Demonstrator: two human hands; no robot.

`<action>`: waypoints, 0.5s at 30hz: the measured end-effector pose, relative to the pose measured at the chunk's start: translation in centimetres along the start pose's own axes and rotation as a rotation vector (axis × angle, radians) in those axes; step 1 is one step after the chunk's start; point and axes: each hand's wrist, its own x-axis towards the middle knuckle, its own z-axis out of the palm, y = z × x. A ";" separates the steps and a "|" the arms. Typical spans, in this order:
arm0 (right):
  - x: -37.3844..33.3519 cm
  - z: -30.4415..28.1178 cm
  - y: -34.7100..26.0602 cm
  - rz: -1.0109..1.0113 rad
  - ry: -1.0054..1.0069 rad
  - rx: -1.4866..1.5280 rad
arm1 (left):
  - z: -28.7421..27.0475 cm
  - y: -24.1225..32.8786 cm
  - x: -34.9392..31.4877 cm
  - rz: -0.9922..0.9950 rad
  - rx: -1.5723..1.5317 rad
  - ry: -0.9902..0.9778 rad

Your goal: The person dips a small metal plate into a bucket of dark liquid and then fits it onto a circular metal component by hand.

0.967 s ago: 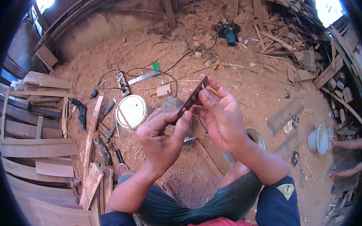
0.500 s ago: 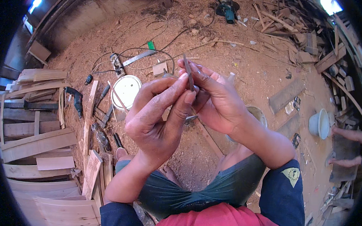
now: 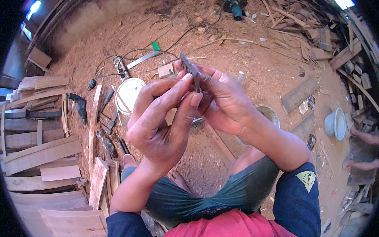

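A thin, flat, dark grey-brown piece [image 3: 192, 72], like a metal blade, is held up in front of me, turned nearly edge-on. My left hand [image 3: 162, 115] pinches its lower part between thumb and fingertips. My right hand [image 3: 225, 96] closes on it from the other side, the thumb along its face and the fingers partly hidden behind. Below the hands, a wooden strip [image 3: 220, 142] slants down between my legs. Behind my left hand stands a round white lid or bucket top [image 3: 131, 93] with a stick across it.
Stacked boards [image 3: 42, 155] fill the left, beside a power drill [image 3: 78, 108]. A power strip [image 3: 121, 68], a metal square [image 3: 143, 60] and cables lie ahead. Far off sits a green circular saw [image 3: 236, 11]. Scrap wood [image 3: 321, 39] and a pale bucket [image 3: 335, 123] are right, near another person's feet [image 3: 361, 163].
The flat piece has tilted, so more of its face shows, and its top end has shifted left. Both hands keep hold of it and have moved slightly left.
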 end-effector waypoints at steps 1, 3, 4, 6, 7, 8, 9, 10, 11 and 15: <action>0.0 0.0 -0.1 -0.003 0.017 -0.004 | 0.1 0.1 0.0 -0.018 0.014 -0.006; 0.2 -1.2 -0.2 -0.004 -0.121 0.024 | 0.1 -0.1 0.0 0.002 0.005 -0.005; 0.2 -1.6 -0.4 0.002 -0.260 0.052 | 0.2 -0.2 0.0 0.018 0.000 0.000; 0.3 -1.6 -0.1 -0.010 -0.214 0.042 | 0.1 0.2 -0.3 -0.050 -0.026 -0.008; 0.4 -1.5 0.1 -0.011 -0.170 0.036 | 0.0 0.3 -0.5 -0.126 -0.043 -0.011; 0.3 -1.3 0.1 -0.019 -0.167 0.041 | 0.0 0.3 -0.5 -0.124 -0.046 -0.021; 0.2 -1.0 0.0 -0.014 -0.151 0.043 | 0.1 0.2 -0.4 -0.097 -0.029 -0.023; 0.2 -0.9 0.0 -0.008 -0.136 0.045 | 0.1 0.1 -0.4 -0.071 -0.011 -0.025; 0.2 -1.1 0.0 -0.016 -0.130 0.048 | 0.2 0.1 -0.4 -0.044 0.006 -0.026; 0.3 -1.1 0.1 -0.008 -0.132 0.057 | 0.2 0.1 -0.5 -0.048 -0.024 -0.004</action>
